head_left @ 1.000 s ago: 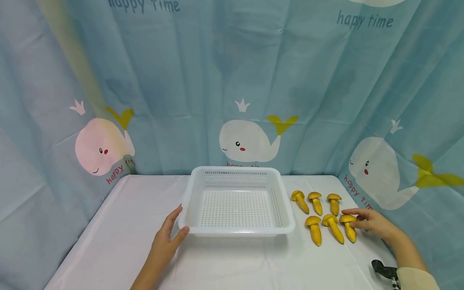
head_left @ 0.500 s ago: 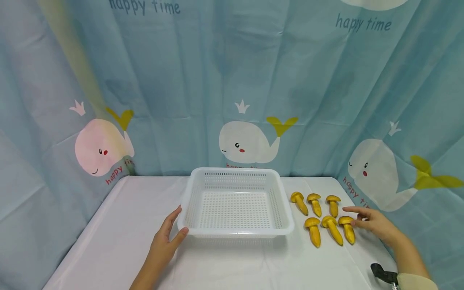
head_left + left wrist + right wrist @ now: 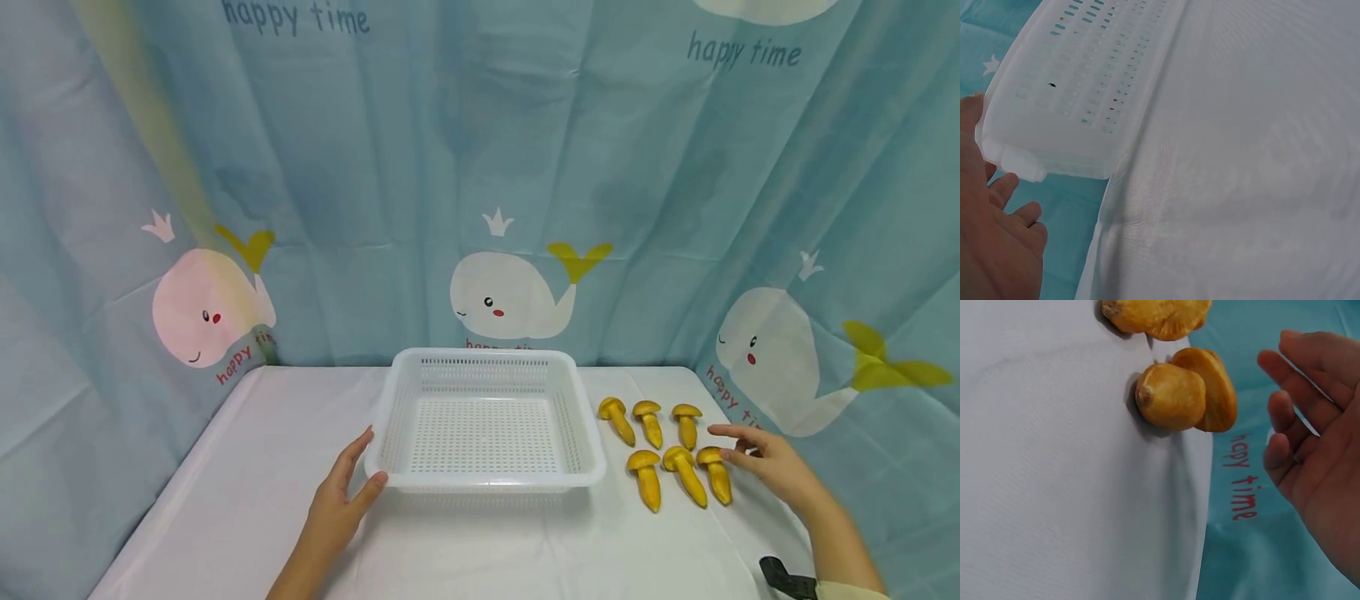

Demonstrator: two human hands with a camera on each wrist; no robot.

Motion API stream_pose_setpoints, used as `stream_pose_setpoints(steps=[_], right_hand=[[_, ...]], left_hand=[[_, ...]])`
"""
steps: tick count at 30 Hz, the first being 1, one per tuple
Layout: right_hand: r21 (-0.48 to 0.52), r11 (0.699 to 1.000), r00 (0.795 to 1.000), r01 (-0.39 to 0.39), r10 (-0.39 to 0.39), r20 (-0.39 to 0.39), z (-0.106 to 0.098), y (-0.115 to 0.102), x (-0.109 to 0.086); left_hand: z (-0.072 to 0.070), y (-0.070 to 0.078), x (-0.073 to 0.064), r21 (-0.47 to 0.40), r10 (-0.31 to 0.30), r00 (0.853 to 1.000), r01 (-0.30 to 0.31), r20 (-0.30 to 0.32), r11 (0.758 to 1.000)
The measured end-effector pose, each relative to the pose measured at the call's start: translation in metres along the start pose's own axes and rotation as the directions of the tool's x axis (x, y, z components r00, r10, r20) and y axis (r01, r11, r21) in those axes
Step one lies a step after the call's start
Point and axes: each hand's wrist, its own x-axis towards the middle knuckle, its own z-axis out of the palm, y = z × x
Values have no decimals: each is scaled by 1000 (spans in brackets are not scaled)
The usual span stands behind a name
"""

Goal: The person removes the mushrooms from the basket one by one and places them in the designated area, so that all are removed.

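A white perforated plastic basket (image 3: 486, 479) stands in the middle of the table, with nothing inside. My left hand (image 3: 335, 510) is at its front left corner, fingers along the left side and thumb at the front rim. The left wrist view shows this hand (image 3: 997, 231) close against the basket's rim (image 3: 1019, 164). To the right of the basket lie several yellow mushrooms in two rows. My right hand (image 3: 780, 469) hovers by the cap of the front right mushroom (image 3: 718, 481). In the right wrist view the hand (image 3: 1329, 444) is apart from that mushroom (image 3: 1175, 397), fingers loosely bent.
A white cloth covers the table (image 3: 487, 550). Blue curtain with whale prints (image 3: 517, 296) hangs behind and along both sides. A black strap piece (image 3: 783, 577) sits at the right forearm. The back row of mushrooms (image 3: 649, 423) lies near the table's far right.
The head view has shifted slightly. My right hand has moved a little farther back over the front right mushroom's cap. The left hand, the basket and the mushrooms keep their places.
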Motion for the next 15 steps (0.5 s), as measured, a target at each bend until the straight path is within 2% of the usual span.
stream_pose_setpoints(steps=[6, 12, 15], right_hand=[[23, 1000, 1000, 9, -9, -14, 5, -4, -7], [41, 999, 999, 9, -7, -36, 9, -20, -12], [40, 999, 997, 33, -30, -65, 13, -26, -14]], left_hand=[[-3, 0, -1, 17, 11, 1000, -11, 2, 1000], [-4, 3, 0, 17, 14, 1000, -14, 2, 1000], [-4, 3, 1, 31, 9, 1000, -9, 1, 999]])
